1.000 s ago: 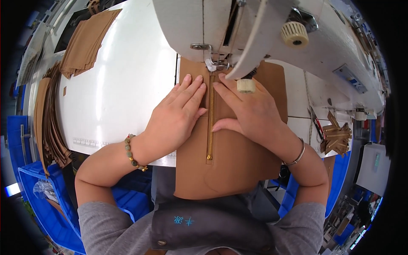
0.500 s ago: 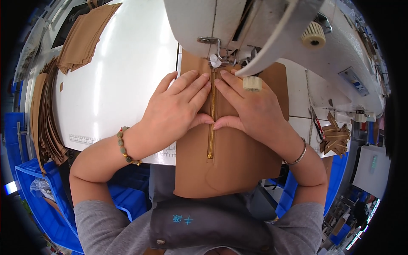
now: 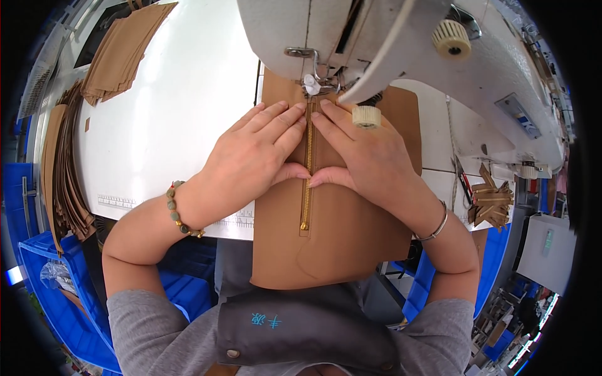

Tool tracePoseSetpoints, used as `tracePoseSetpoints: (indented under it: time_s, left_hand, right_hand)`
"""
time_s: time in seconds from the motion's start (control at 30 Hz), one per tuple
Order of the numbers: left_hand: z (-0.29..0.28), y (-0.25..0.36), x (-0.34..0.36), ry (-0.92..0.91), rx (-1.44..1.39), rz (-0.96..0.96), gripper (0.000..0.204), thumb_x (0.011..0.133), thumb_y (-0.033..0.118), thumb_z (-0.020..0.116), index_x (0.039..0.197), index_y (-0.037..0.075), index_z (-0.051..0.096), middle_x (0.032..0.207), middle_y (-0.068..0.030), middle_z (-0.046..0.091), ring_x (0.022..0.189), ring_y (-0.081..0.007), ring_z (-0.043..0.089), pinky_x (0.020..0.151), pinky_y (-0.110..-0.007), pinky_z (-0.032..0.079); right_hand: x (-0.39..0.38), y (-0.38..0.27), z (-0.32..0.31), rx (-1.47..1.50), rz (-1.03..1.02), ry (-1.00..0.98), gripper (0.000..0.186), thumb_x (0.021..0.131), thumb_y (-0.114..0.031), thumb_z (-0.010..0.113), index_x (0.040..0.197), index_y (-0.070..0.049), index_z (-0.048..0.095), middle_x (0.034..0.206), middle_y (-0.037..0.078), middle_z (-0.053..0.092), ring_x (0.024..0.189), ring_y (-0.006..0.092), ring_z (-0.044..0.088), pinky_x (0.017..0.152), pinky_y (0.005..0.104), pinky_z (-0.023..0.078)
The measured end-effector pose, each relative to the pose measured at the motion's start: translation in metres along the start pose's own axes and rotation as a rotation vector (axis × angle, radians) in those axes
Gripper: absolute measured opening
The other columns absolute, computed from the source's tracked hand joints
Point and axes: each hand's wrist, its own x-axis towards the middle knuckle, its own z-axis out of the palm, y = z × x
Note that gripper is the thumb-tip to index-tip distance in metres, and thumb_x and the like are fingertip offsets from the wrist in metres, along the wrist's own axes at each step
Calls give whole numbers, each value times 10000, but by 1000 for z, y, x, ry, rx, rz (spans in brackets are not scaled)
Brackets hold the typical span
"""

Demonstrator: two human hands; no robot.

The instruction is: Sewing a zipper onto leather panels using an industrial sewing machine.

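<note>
A brown leather-like panel lies under the sewing machine's presser foot, its near end hanging over the table edge toward my lap. Down its middle runs a brass-toothed zipper set in a narrow slot, the slider at the near end. My left hand rests flat on the panel left of the zipper, fingers extended toward the foot. On the other side my right hand lies likewise flat, some fingertips hidden by the machine's guard and knob. Both thumbs point inward and nearly meet over the zipper. Neither hand grasps anything.
The white sewing machine overhangs the work. Brown pieces are stacked at the far left, and more hang over the left edge. Red-handled scissors and a bundle of strips lie right. Blue bins stand below.
The whole view has shifted slightly, machine and table included. Both hands and the panel keep about the same place relative to the presser foot.
</note>
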Motion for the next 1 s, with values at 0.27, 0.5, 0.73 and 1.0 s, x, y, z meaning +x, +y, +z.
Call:
tracePoseSetpoints:
  time_s: [0.27,0.5,0.73,1.0]
  left_hand:
    - [0,1,-1,-9,1,-11,753,877,485,713,1433,-7,587,1523,-140,578,1419,-330,528,1196,-458,424]
    - [1,0,0,-3,24,-10,756,886,494,707,1438,-7,583,1522,-141,580,1418,-328,530,1197,-463,421]
    - [1,0,1,7,37,-4,748,888,496,707,1430,-6,591,1513,-145,587,1411,-332,536,1200,-465,415]
    - [3,0,2,9,54,-23,737,891,510,703,1427,15,599,1510,-138,590,1414,-319,535,1205,-472,404]
  right_hand:
    - [-1,0,1,-9,6,9,818,701,-608,809,1279,-40,697,1178,156,717,1273,364,627,1117,485,471]
    - [0,1,2,-27,-6,39,821,711,-622,791,1281,-39,694,1185,157,720,1250,372,634,1119,480,470]
    - [0,0,0,-54,0,11,807,712,-616,788,1272,-42,695,1234,160,700,1253,357,627,1117,456,470]
    - [3,3,1,-52,7,13,793,703,-608,785,1256,-46,703,1231,154,697,1260,339,622,1113,447,473]
